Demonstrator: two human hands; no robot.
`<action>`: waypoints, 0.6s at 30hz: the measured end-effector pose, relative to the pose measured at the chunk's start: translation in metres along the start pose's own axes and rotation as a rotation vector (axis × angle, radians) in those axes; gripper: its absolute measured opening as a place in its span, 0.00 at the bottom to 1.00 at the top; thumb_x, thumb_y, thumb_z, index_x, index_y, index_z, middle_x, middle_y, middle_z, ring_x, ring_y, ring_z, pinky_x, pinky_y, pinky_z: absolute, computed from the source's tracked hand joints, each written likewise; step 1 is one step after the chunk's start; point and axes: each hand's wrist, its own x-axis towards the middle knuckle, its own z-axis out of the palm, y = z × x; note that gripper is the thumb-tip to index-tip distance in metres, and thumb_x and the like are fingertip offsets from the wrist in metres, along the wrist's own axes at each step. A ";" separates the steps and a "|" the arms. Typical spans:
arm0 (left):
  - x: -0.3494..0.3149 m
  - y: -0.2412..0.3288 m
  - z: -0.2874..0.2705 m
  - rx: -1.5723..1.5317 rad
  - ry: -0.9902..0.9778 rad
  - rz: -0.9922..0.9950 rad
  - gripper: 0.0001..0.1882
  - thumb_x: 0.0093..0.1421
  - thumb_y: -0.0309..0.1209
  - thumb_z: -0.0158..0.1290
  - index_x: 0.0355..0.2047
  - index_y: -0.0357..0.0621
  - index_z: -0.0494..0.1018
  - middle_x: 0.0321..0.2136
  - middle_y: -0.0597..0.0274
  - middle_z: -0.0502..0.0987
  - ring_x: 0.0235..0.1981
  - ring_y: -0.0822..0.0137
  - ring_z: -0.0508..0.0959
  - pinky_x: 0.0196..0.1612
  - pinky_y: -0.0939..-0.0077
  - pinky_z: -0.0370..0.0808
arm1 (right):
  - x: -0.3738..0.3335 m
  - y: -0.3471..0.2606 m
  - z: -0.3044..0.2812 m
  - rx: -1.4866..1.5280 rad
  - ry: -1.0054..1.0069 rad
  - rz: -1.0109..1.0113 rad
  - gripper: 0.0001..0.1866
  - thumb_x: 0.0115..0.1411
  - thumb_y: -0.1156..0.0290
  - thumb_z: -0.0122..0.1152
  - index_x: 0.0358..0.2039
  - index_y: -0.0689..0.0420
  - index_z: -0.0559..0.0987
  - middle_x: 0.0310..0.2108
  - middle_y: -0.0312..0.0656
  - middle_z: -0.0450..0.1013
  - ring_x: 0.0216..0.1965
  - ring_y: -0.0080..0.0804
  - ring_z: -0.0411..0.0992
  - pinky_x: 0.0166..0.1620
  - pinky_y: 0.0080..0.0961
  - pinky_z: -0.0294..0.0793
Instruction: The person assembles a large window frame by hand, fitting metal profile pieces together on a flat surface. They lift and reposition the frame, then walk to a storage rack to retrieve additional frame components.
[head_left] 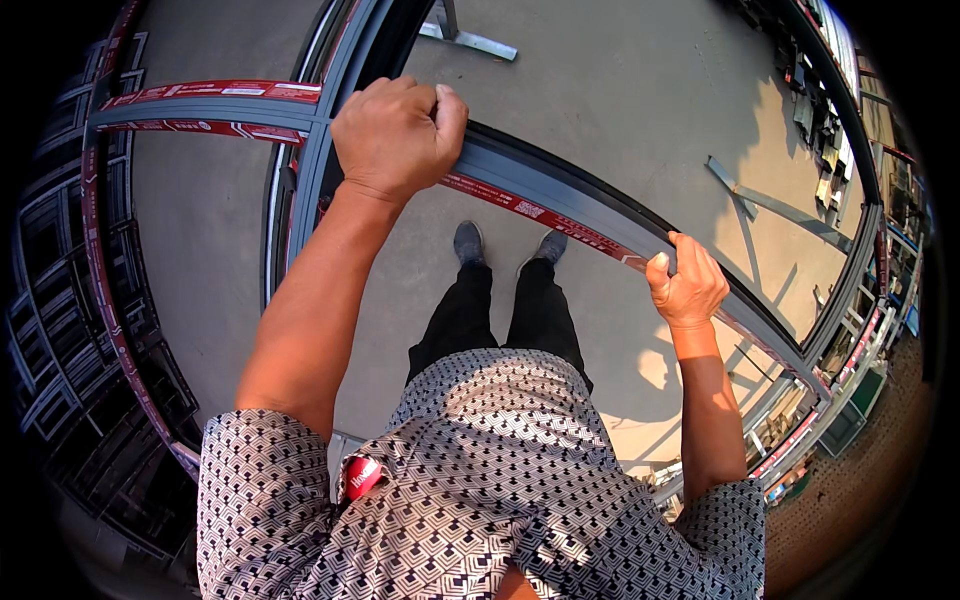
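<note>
A large grey metal window frame (570,199) with red printed film strips (590,237) spans the view in front of me. My left hand (395,140) is closed in a fist over the bar, right beside its joint with the grey upright (320,150); the thumb lies on top and the fingertips are hidden. Farther along the same bar, to the right, my right hand (690,282) wraps round it with the thumb up on the near side. A crossbar (215,115) with red film runs left from the joint.
Dark stacked frames (60,310) stand along the left. Long metal profiles (825,130) lie at the far right. On the concrete floor are a silver metal foot (475,43) and an angled metal bar (795,215). My shoes (469,243) are below the bar.
</note>
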 end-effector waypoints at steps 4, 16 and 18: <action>-0.001 -0.002 0.004 -0.036 0.061 0.018 0.20 0.66 0.36 0.54 0.16 0.43 0.74 0.17 0.62 0.71 0.22 0.59 0.74 0.26 0.61 0.68 | 0.002 -0.002 0.004 -0.023 0.113 0.007 0.28 0.67 0.41 0.55 0.31 0.55 0.82 0.30 0.40 0.83 0.29 0.40 0.82 0.34 0.33 0.82; -0.021 0.007 0.003 0.043 0.224 0.020 0.15 0.74 0.39 0.52 0.39 0.40 0.79 0.43 0.53 0.79 0.47 0.51 0.76 0.54 0.54 0.72 | 0.000 0.003 0.010 0.025 0.255 0.032 0.25 0.64 0.42 0.60 0.24 0.53 0.75 0.23 0.37 0.73 0.25 0.38 0.77 0.29 0.35 0.78; -0.045 0.021 -0.001 -0.029 0.344 -0.148 0.16 0.71 0.41 0.57 0.42 0.38 0.76 0.43 0.52 0.76 0.50 0.51 0.73 0.57 0.52 0.70 | 0.001 0.001 0.006 0.050 0.220 0.032 0.26 0.65 0.43 0.58 0.25 0.54 0.75 0.24 0.38 0.75 0.26 0.39 0.76 0.29 0.36 0.77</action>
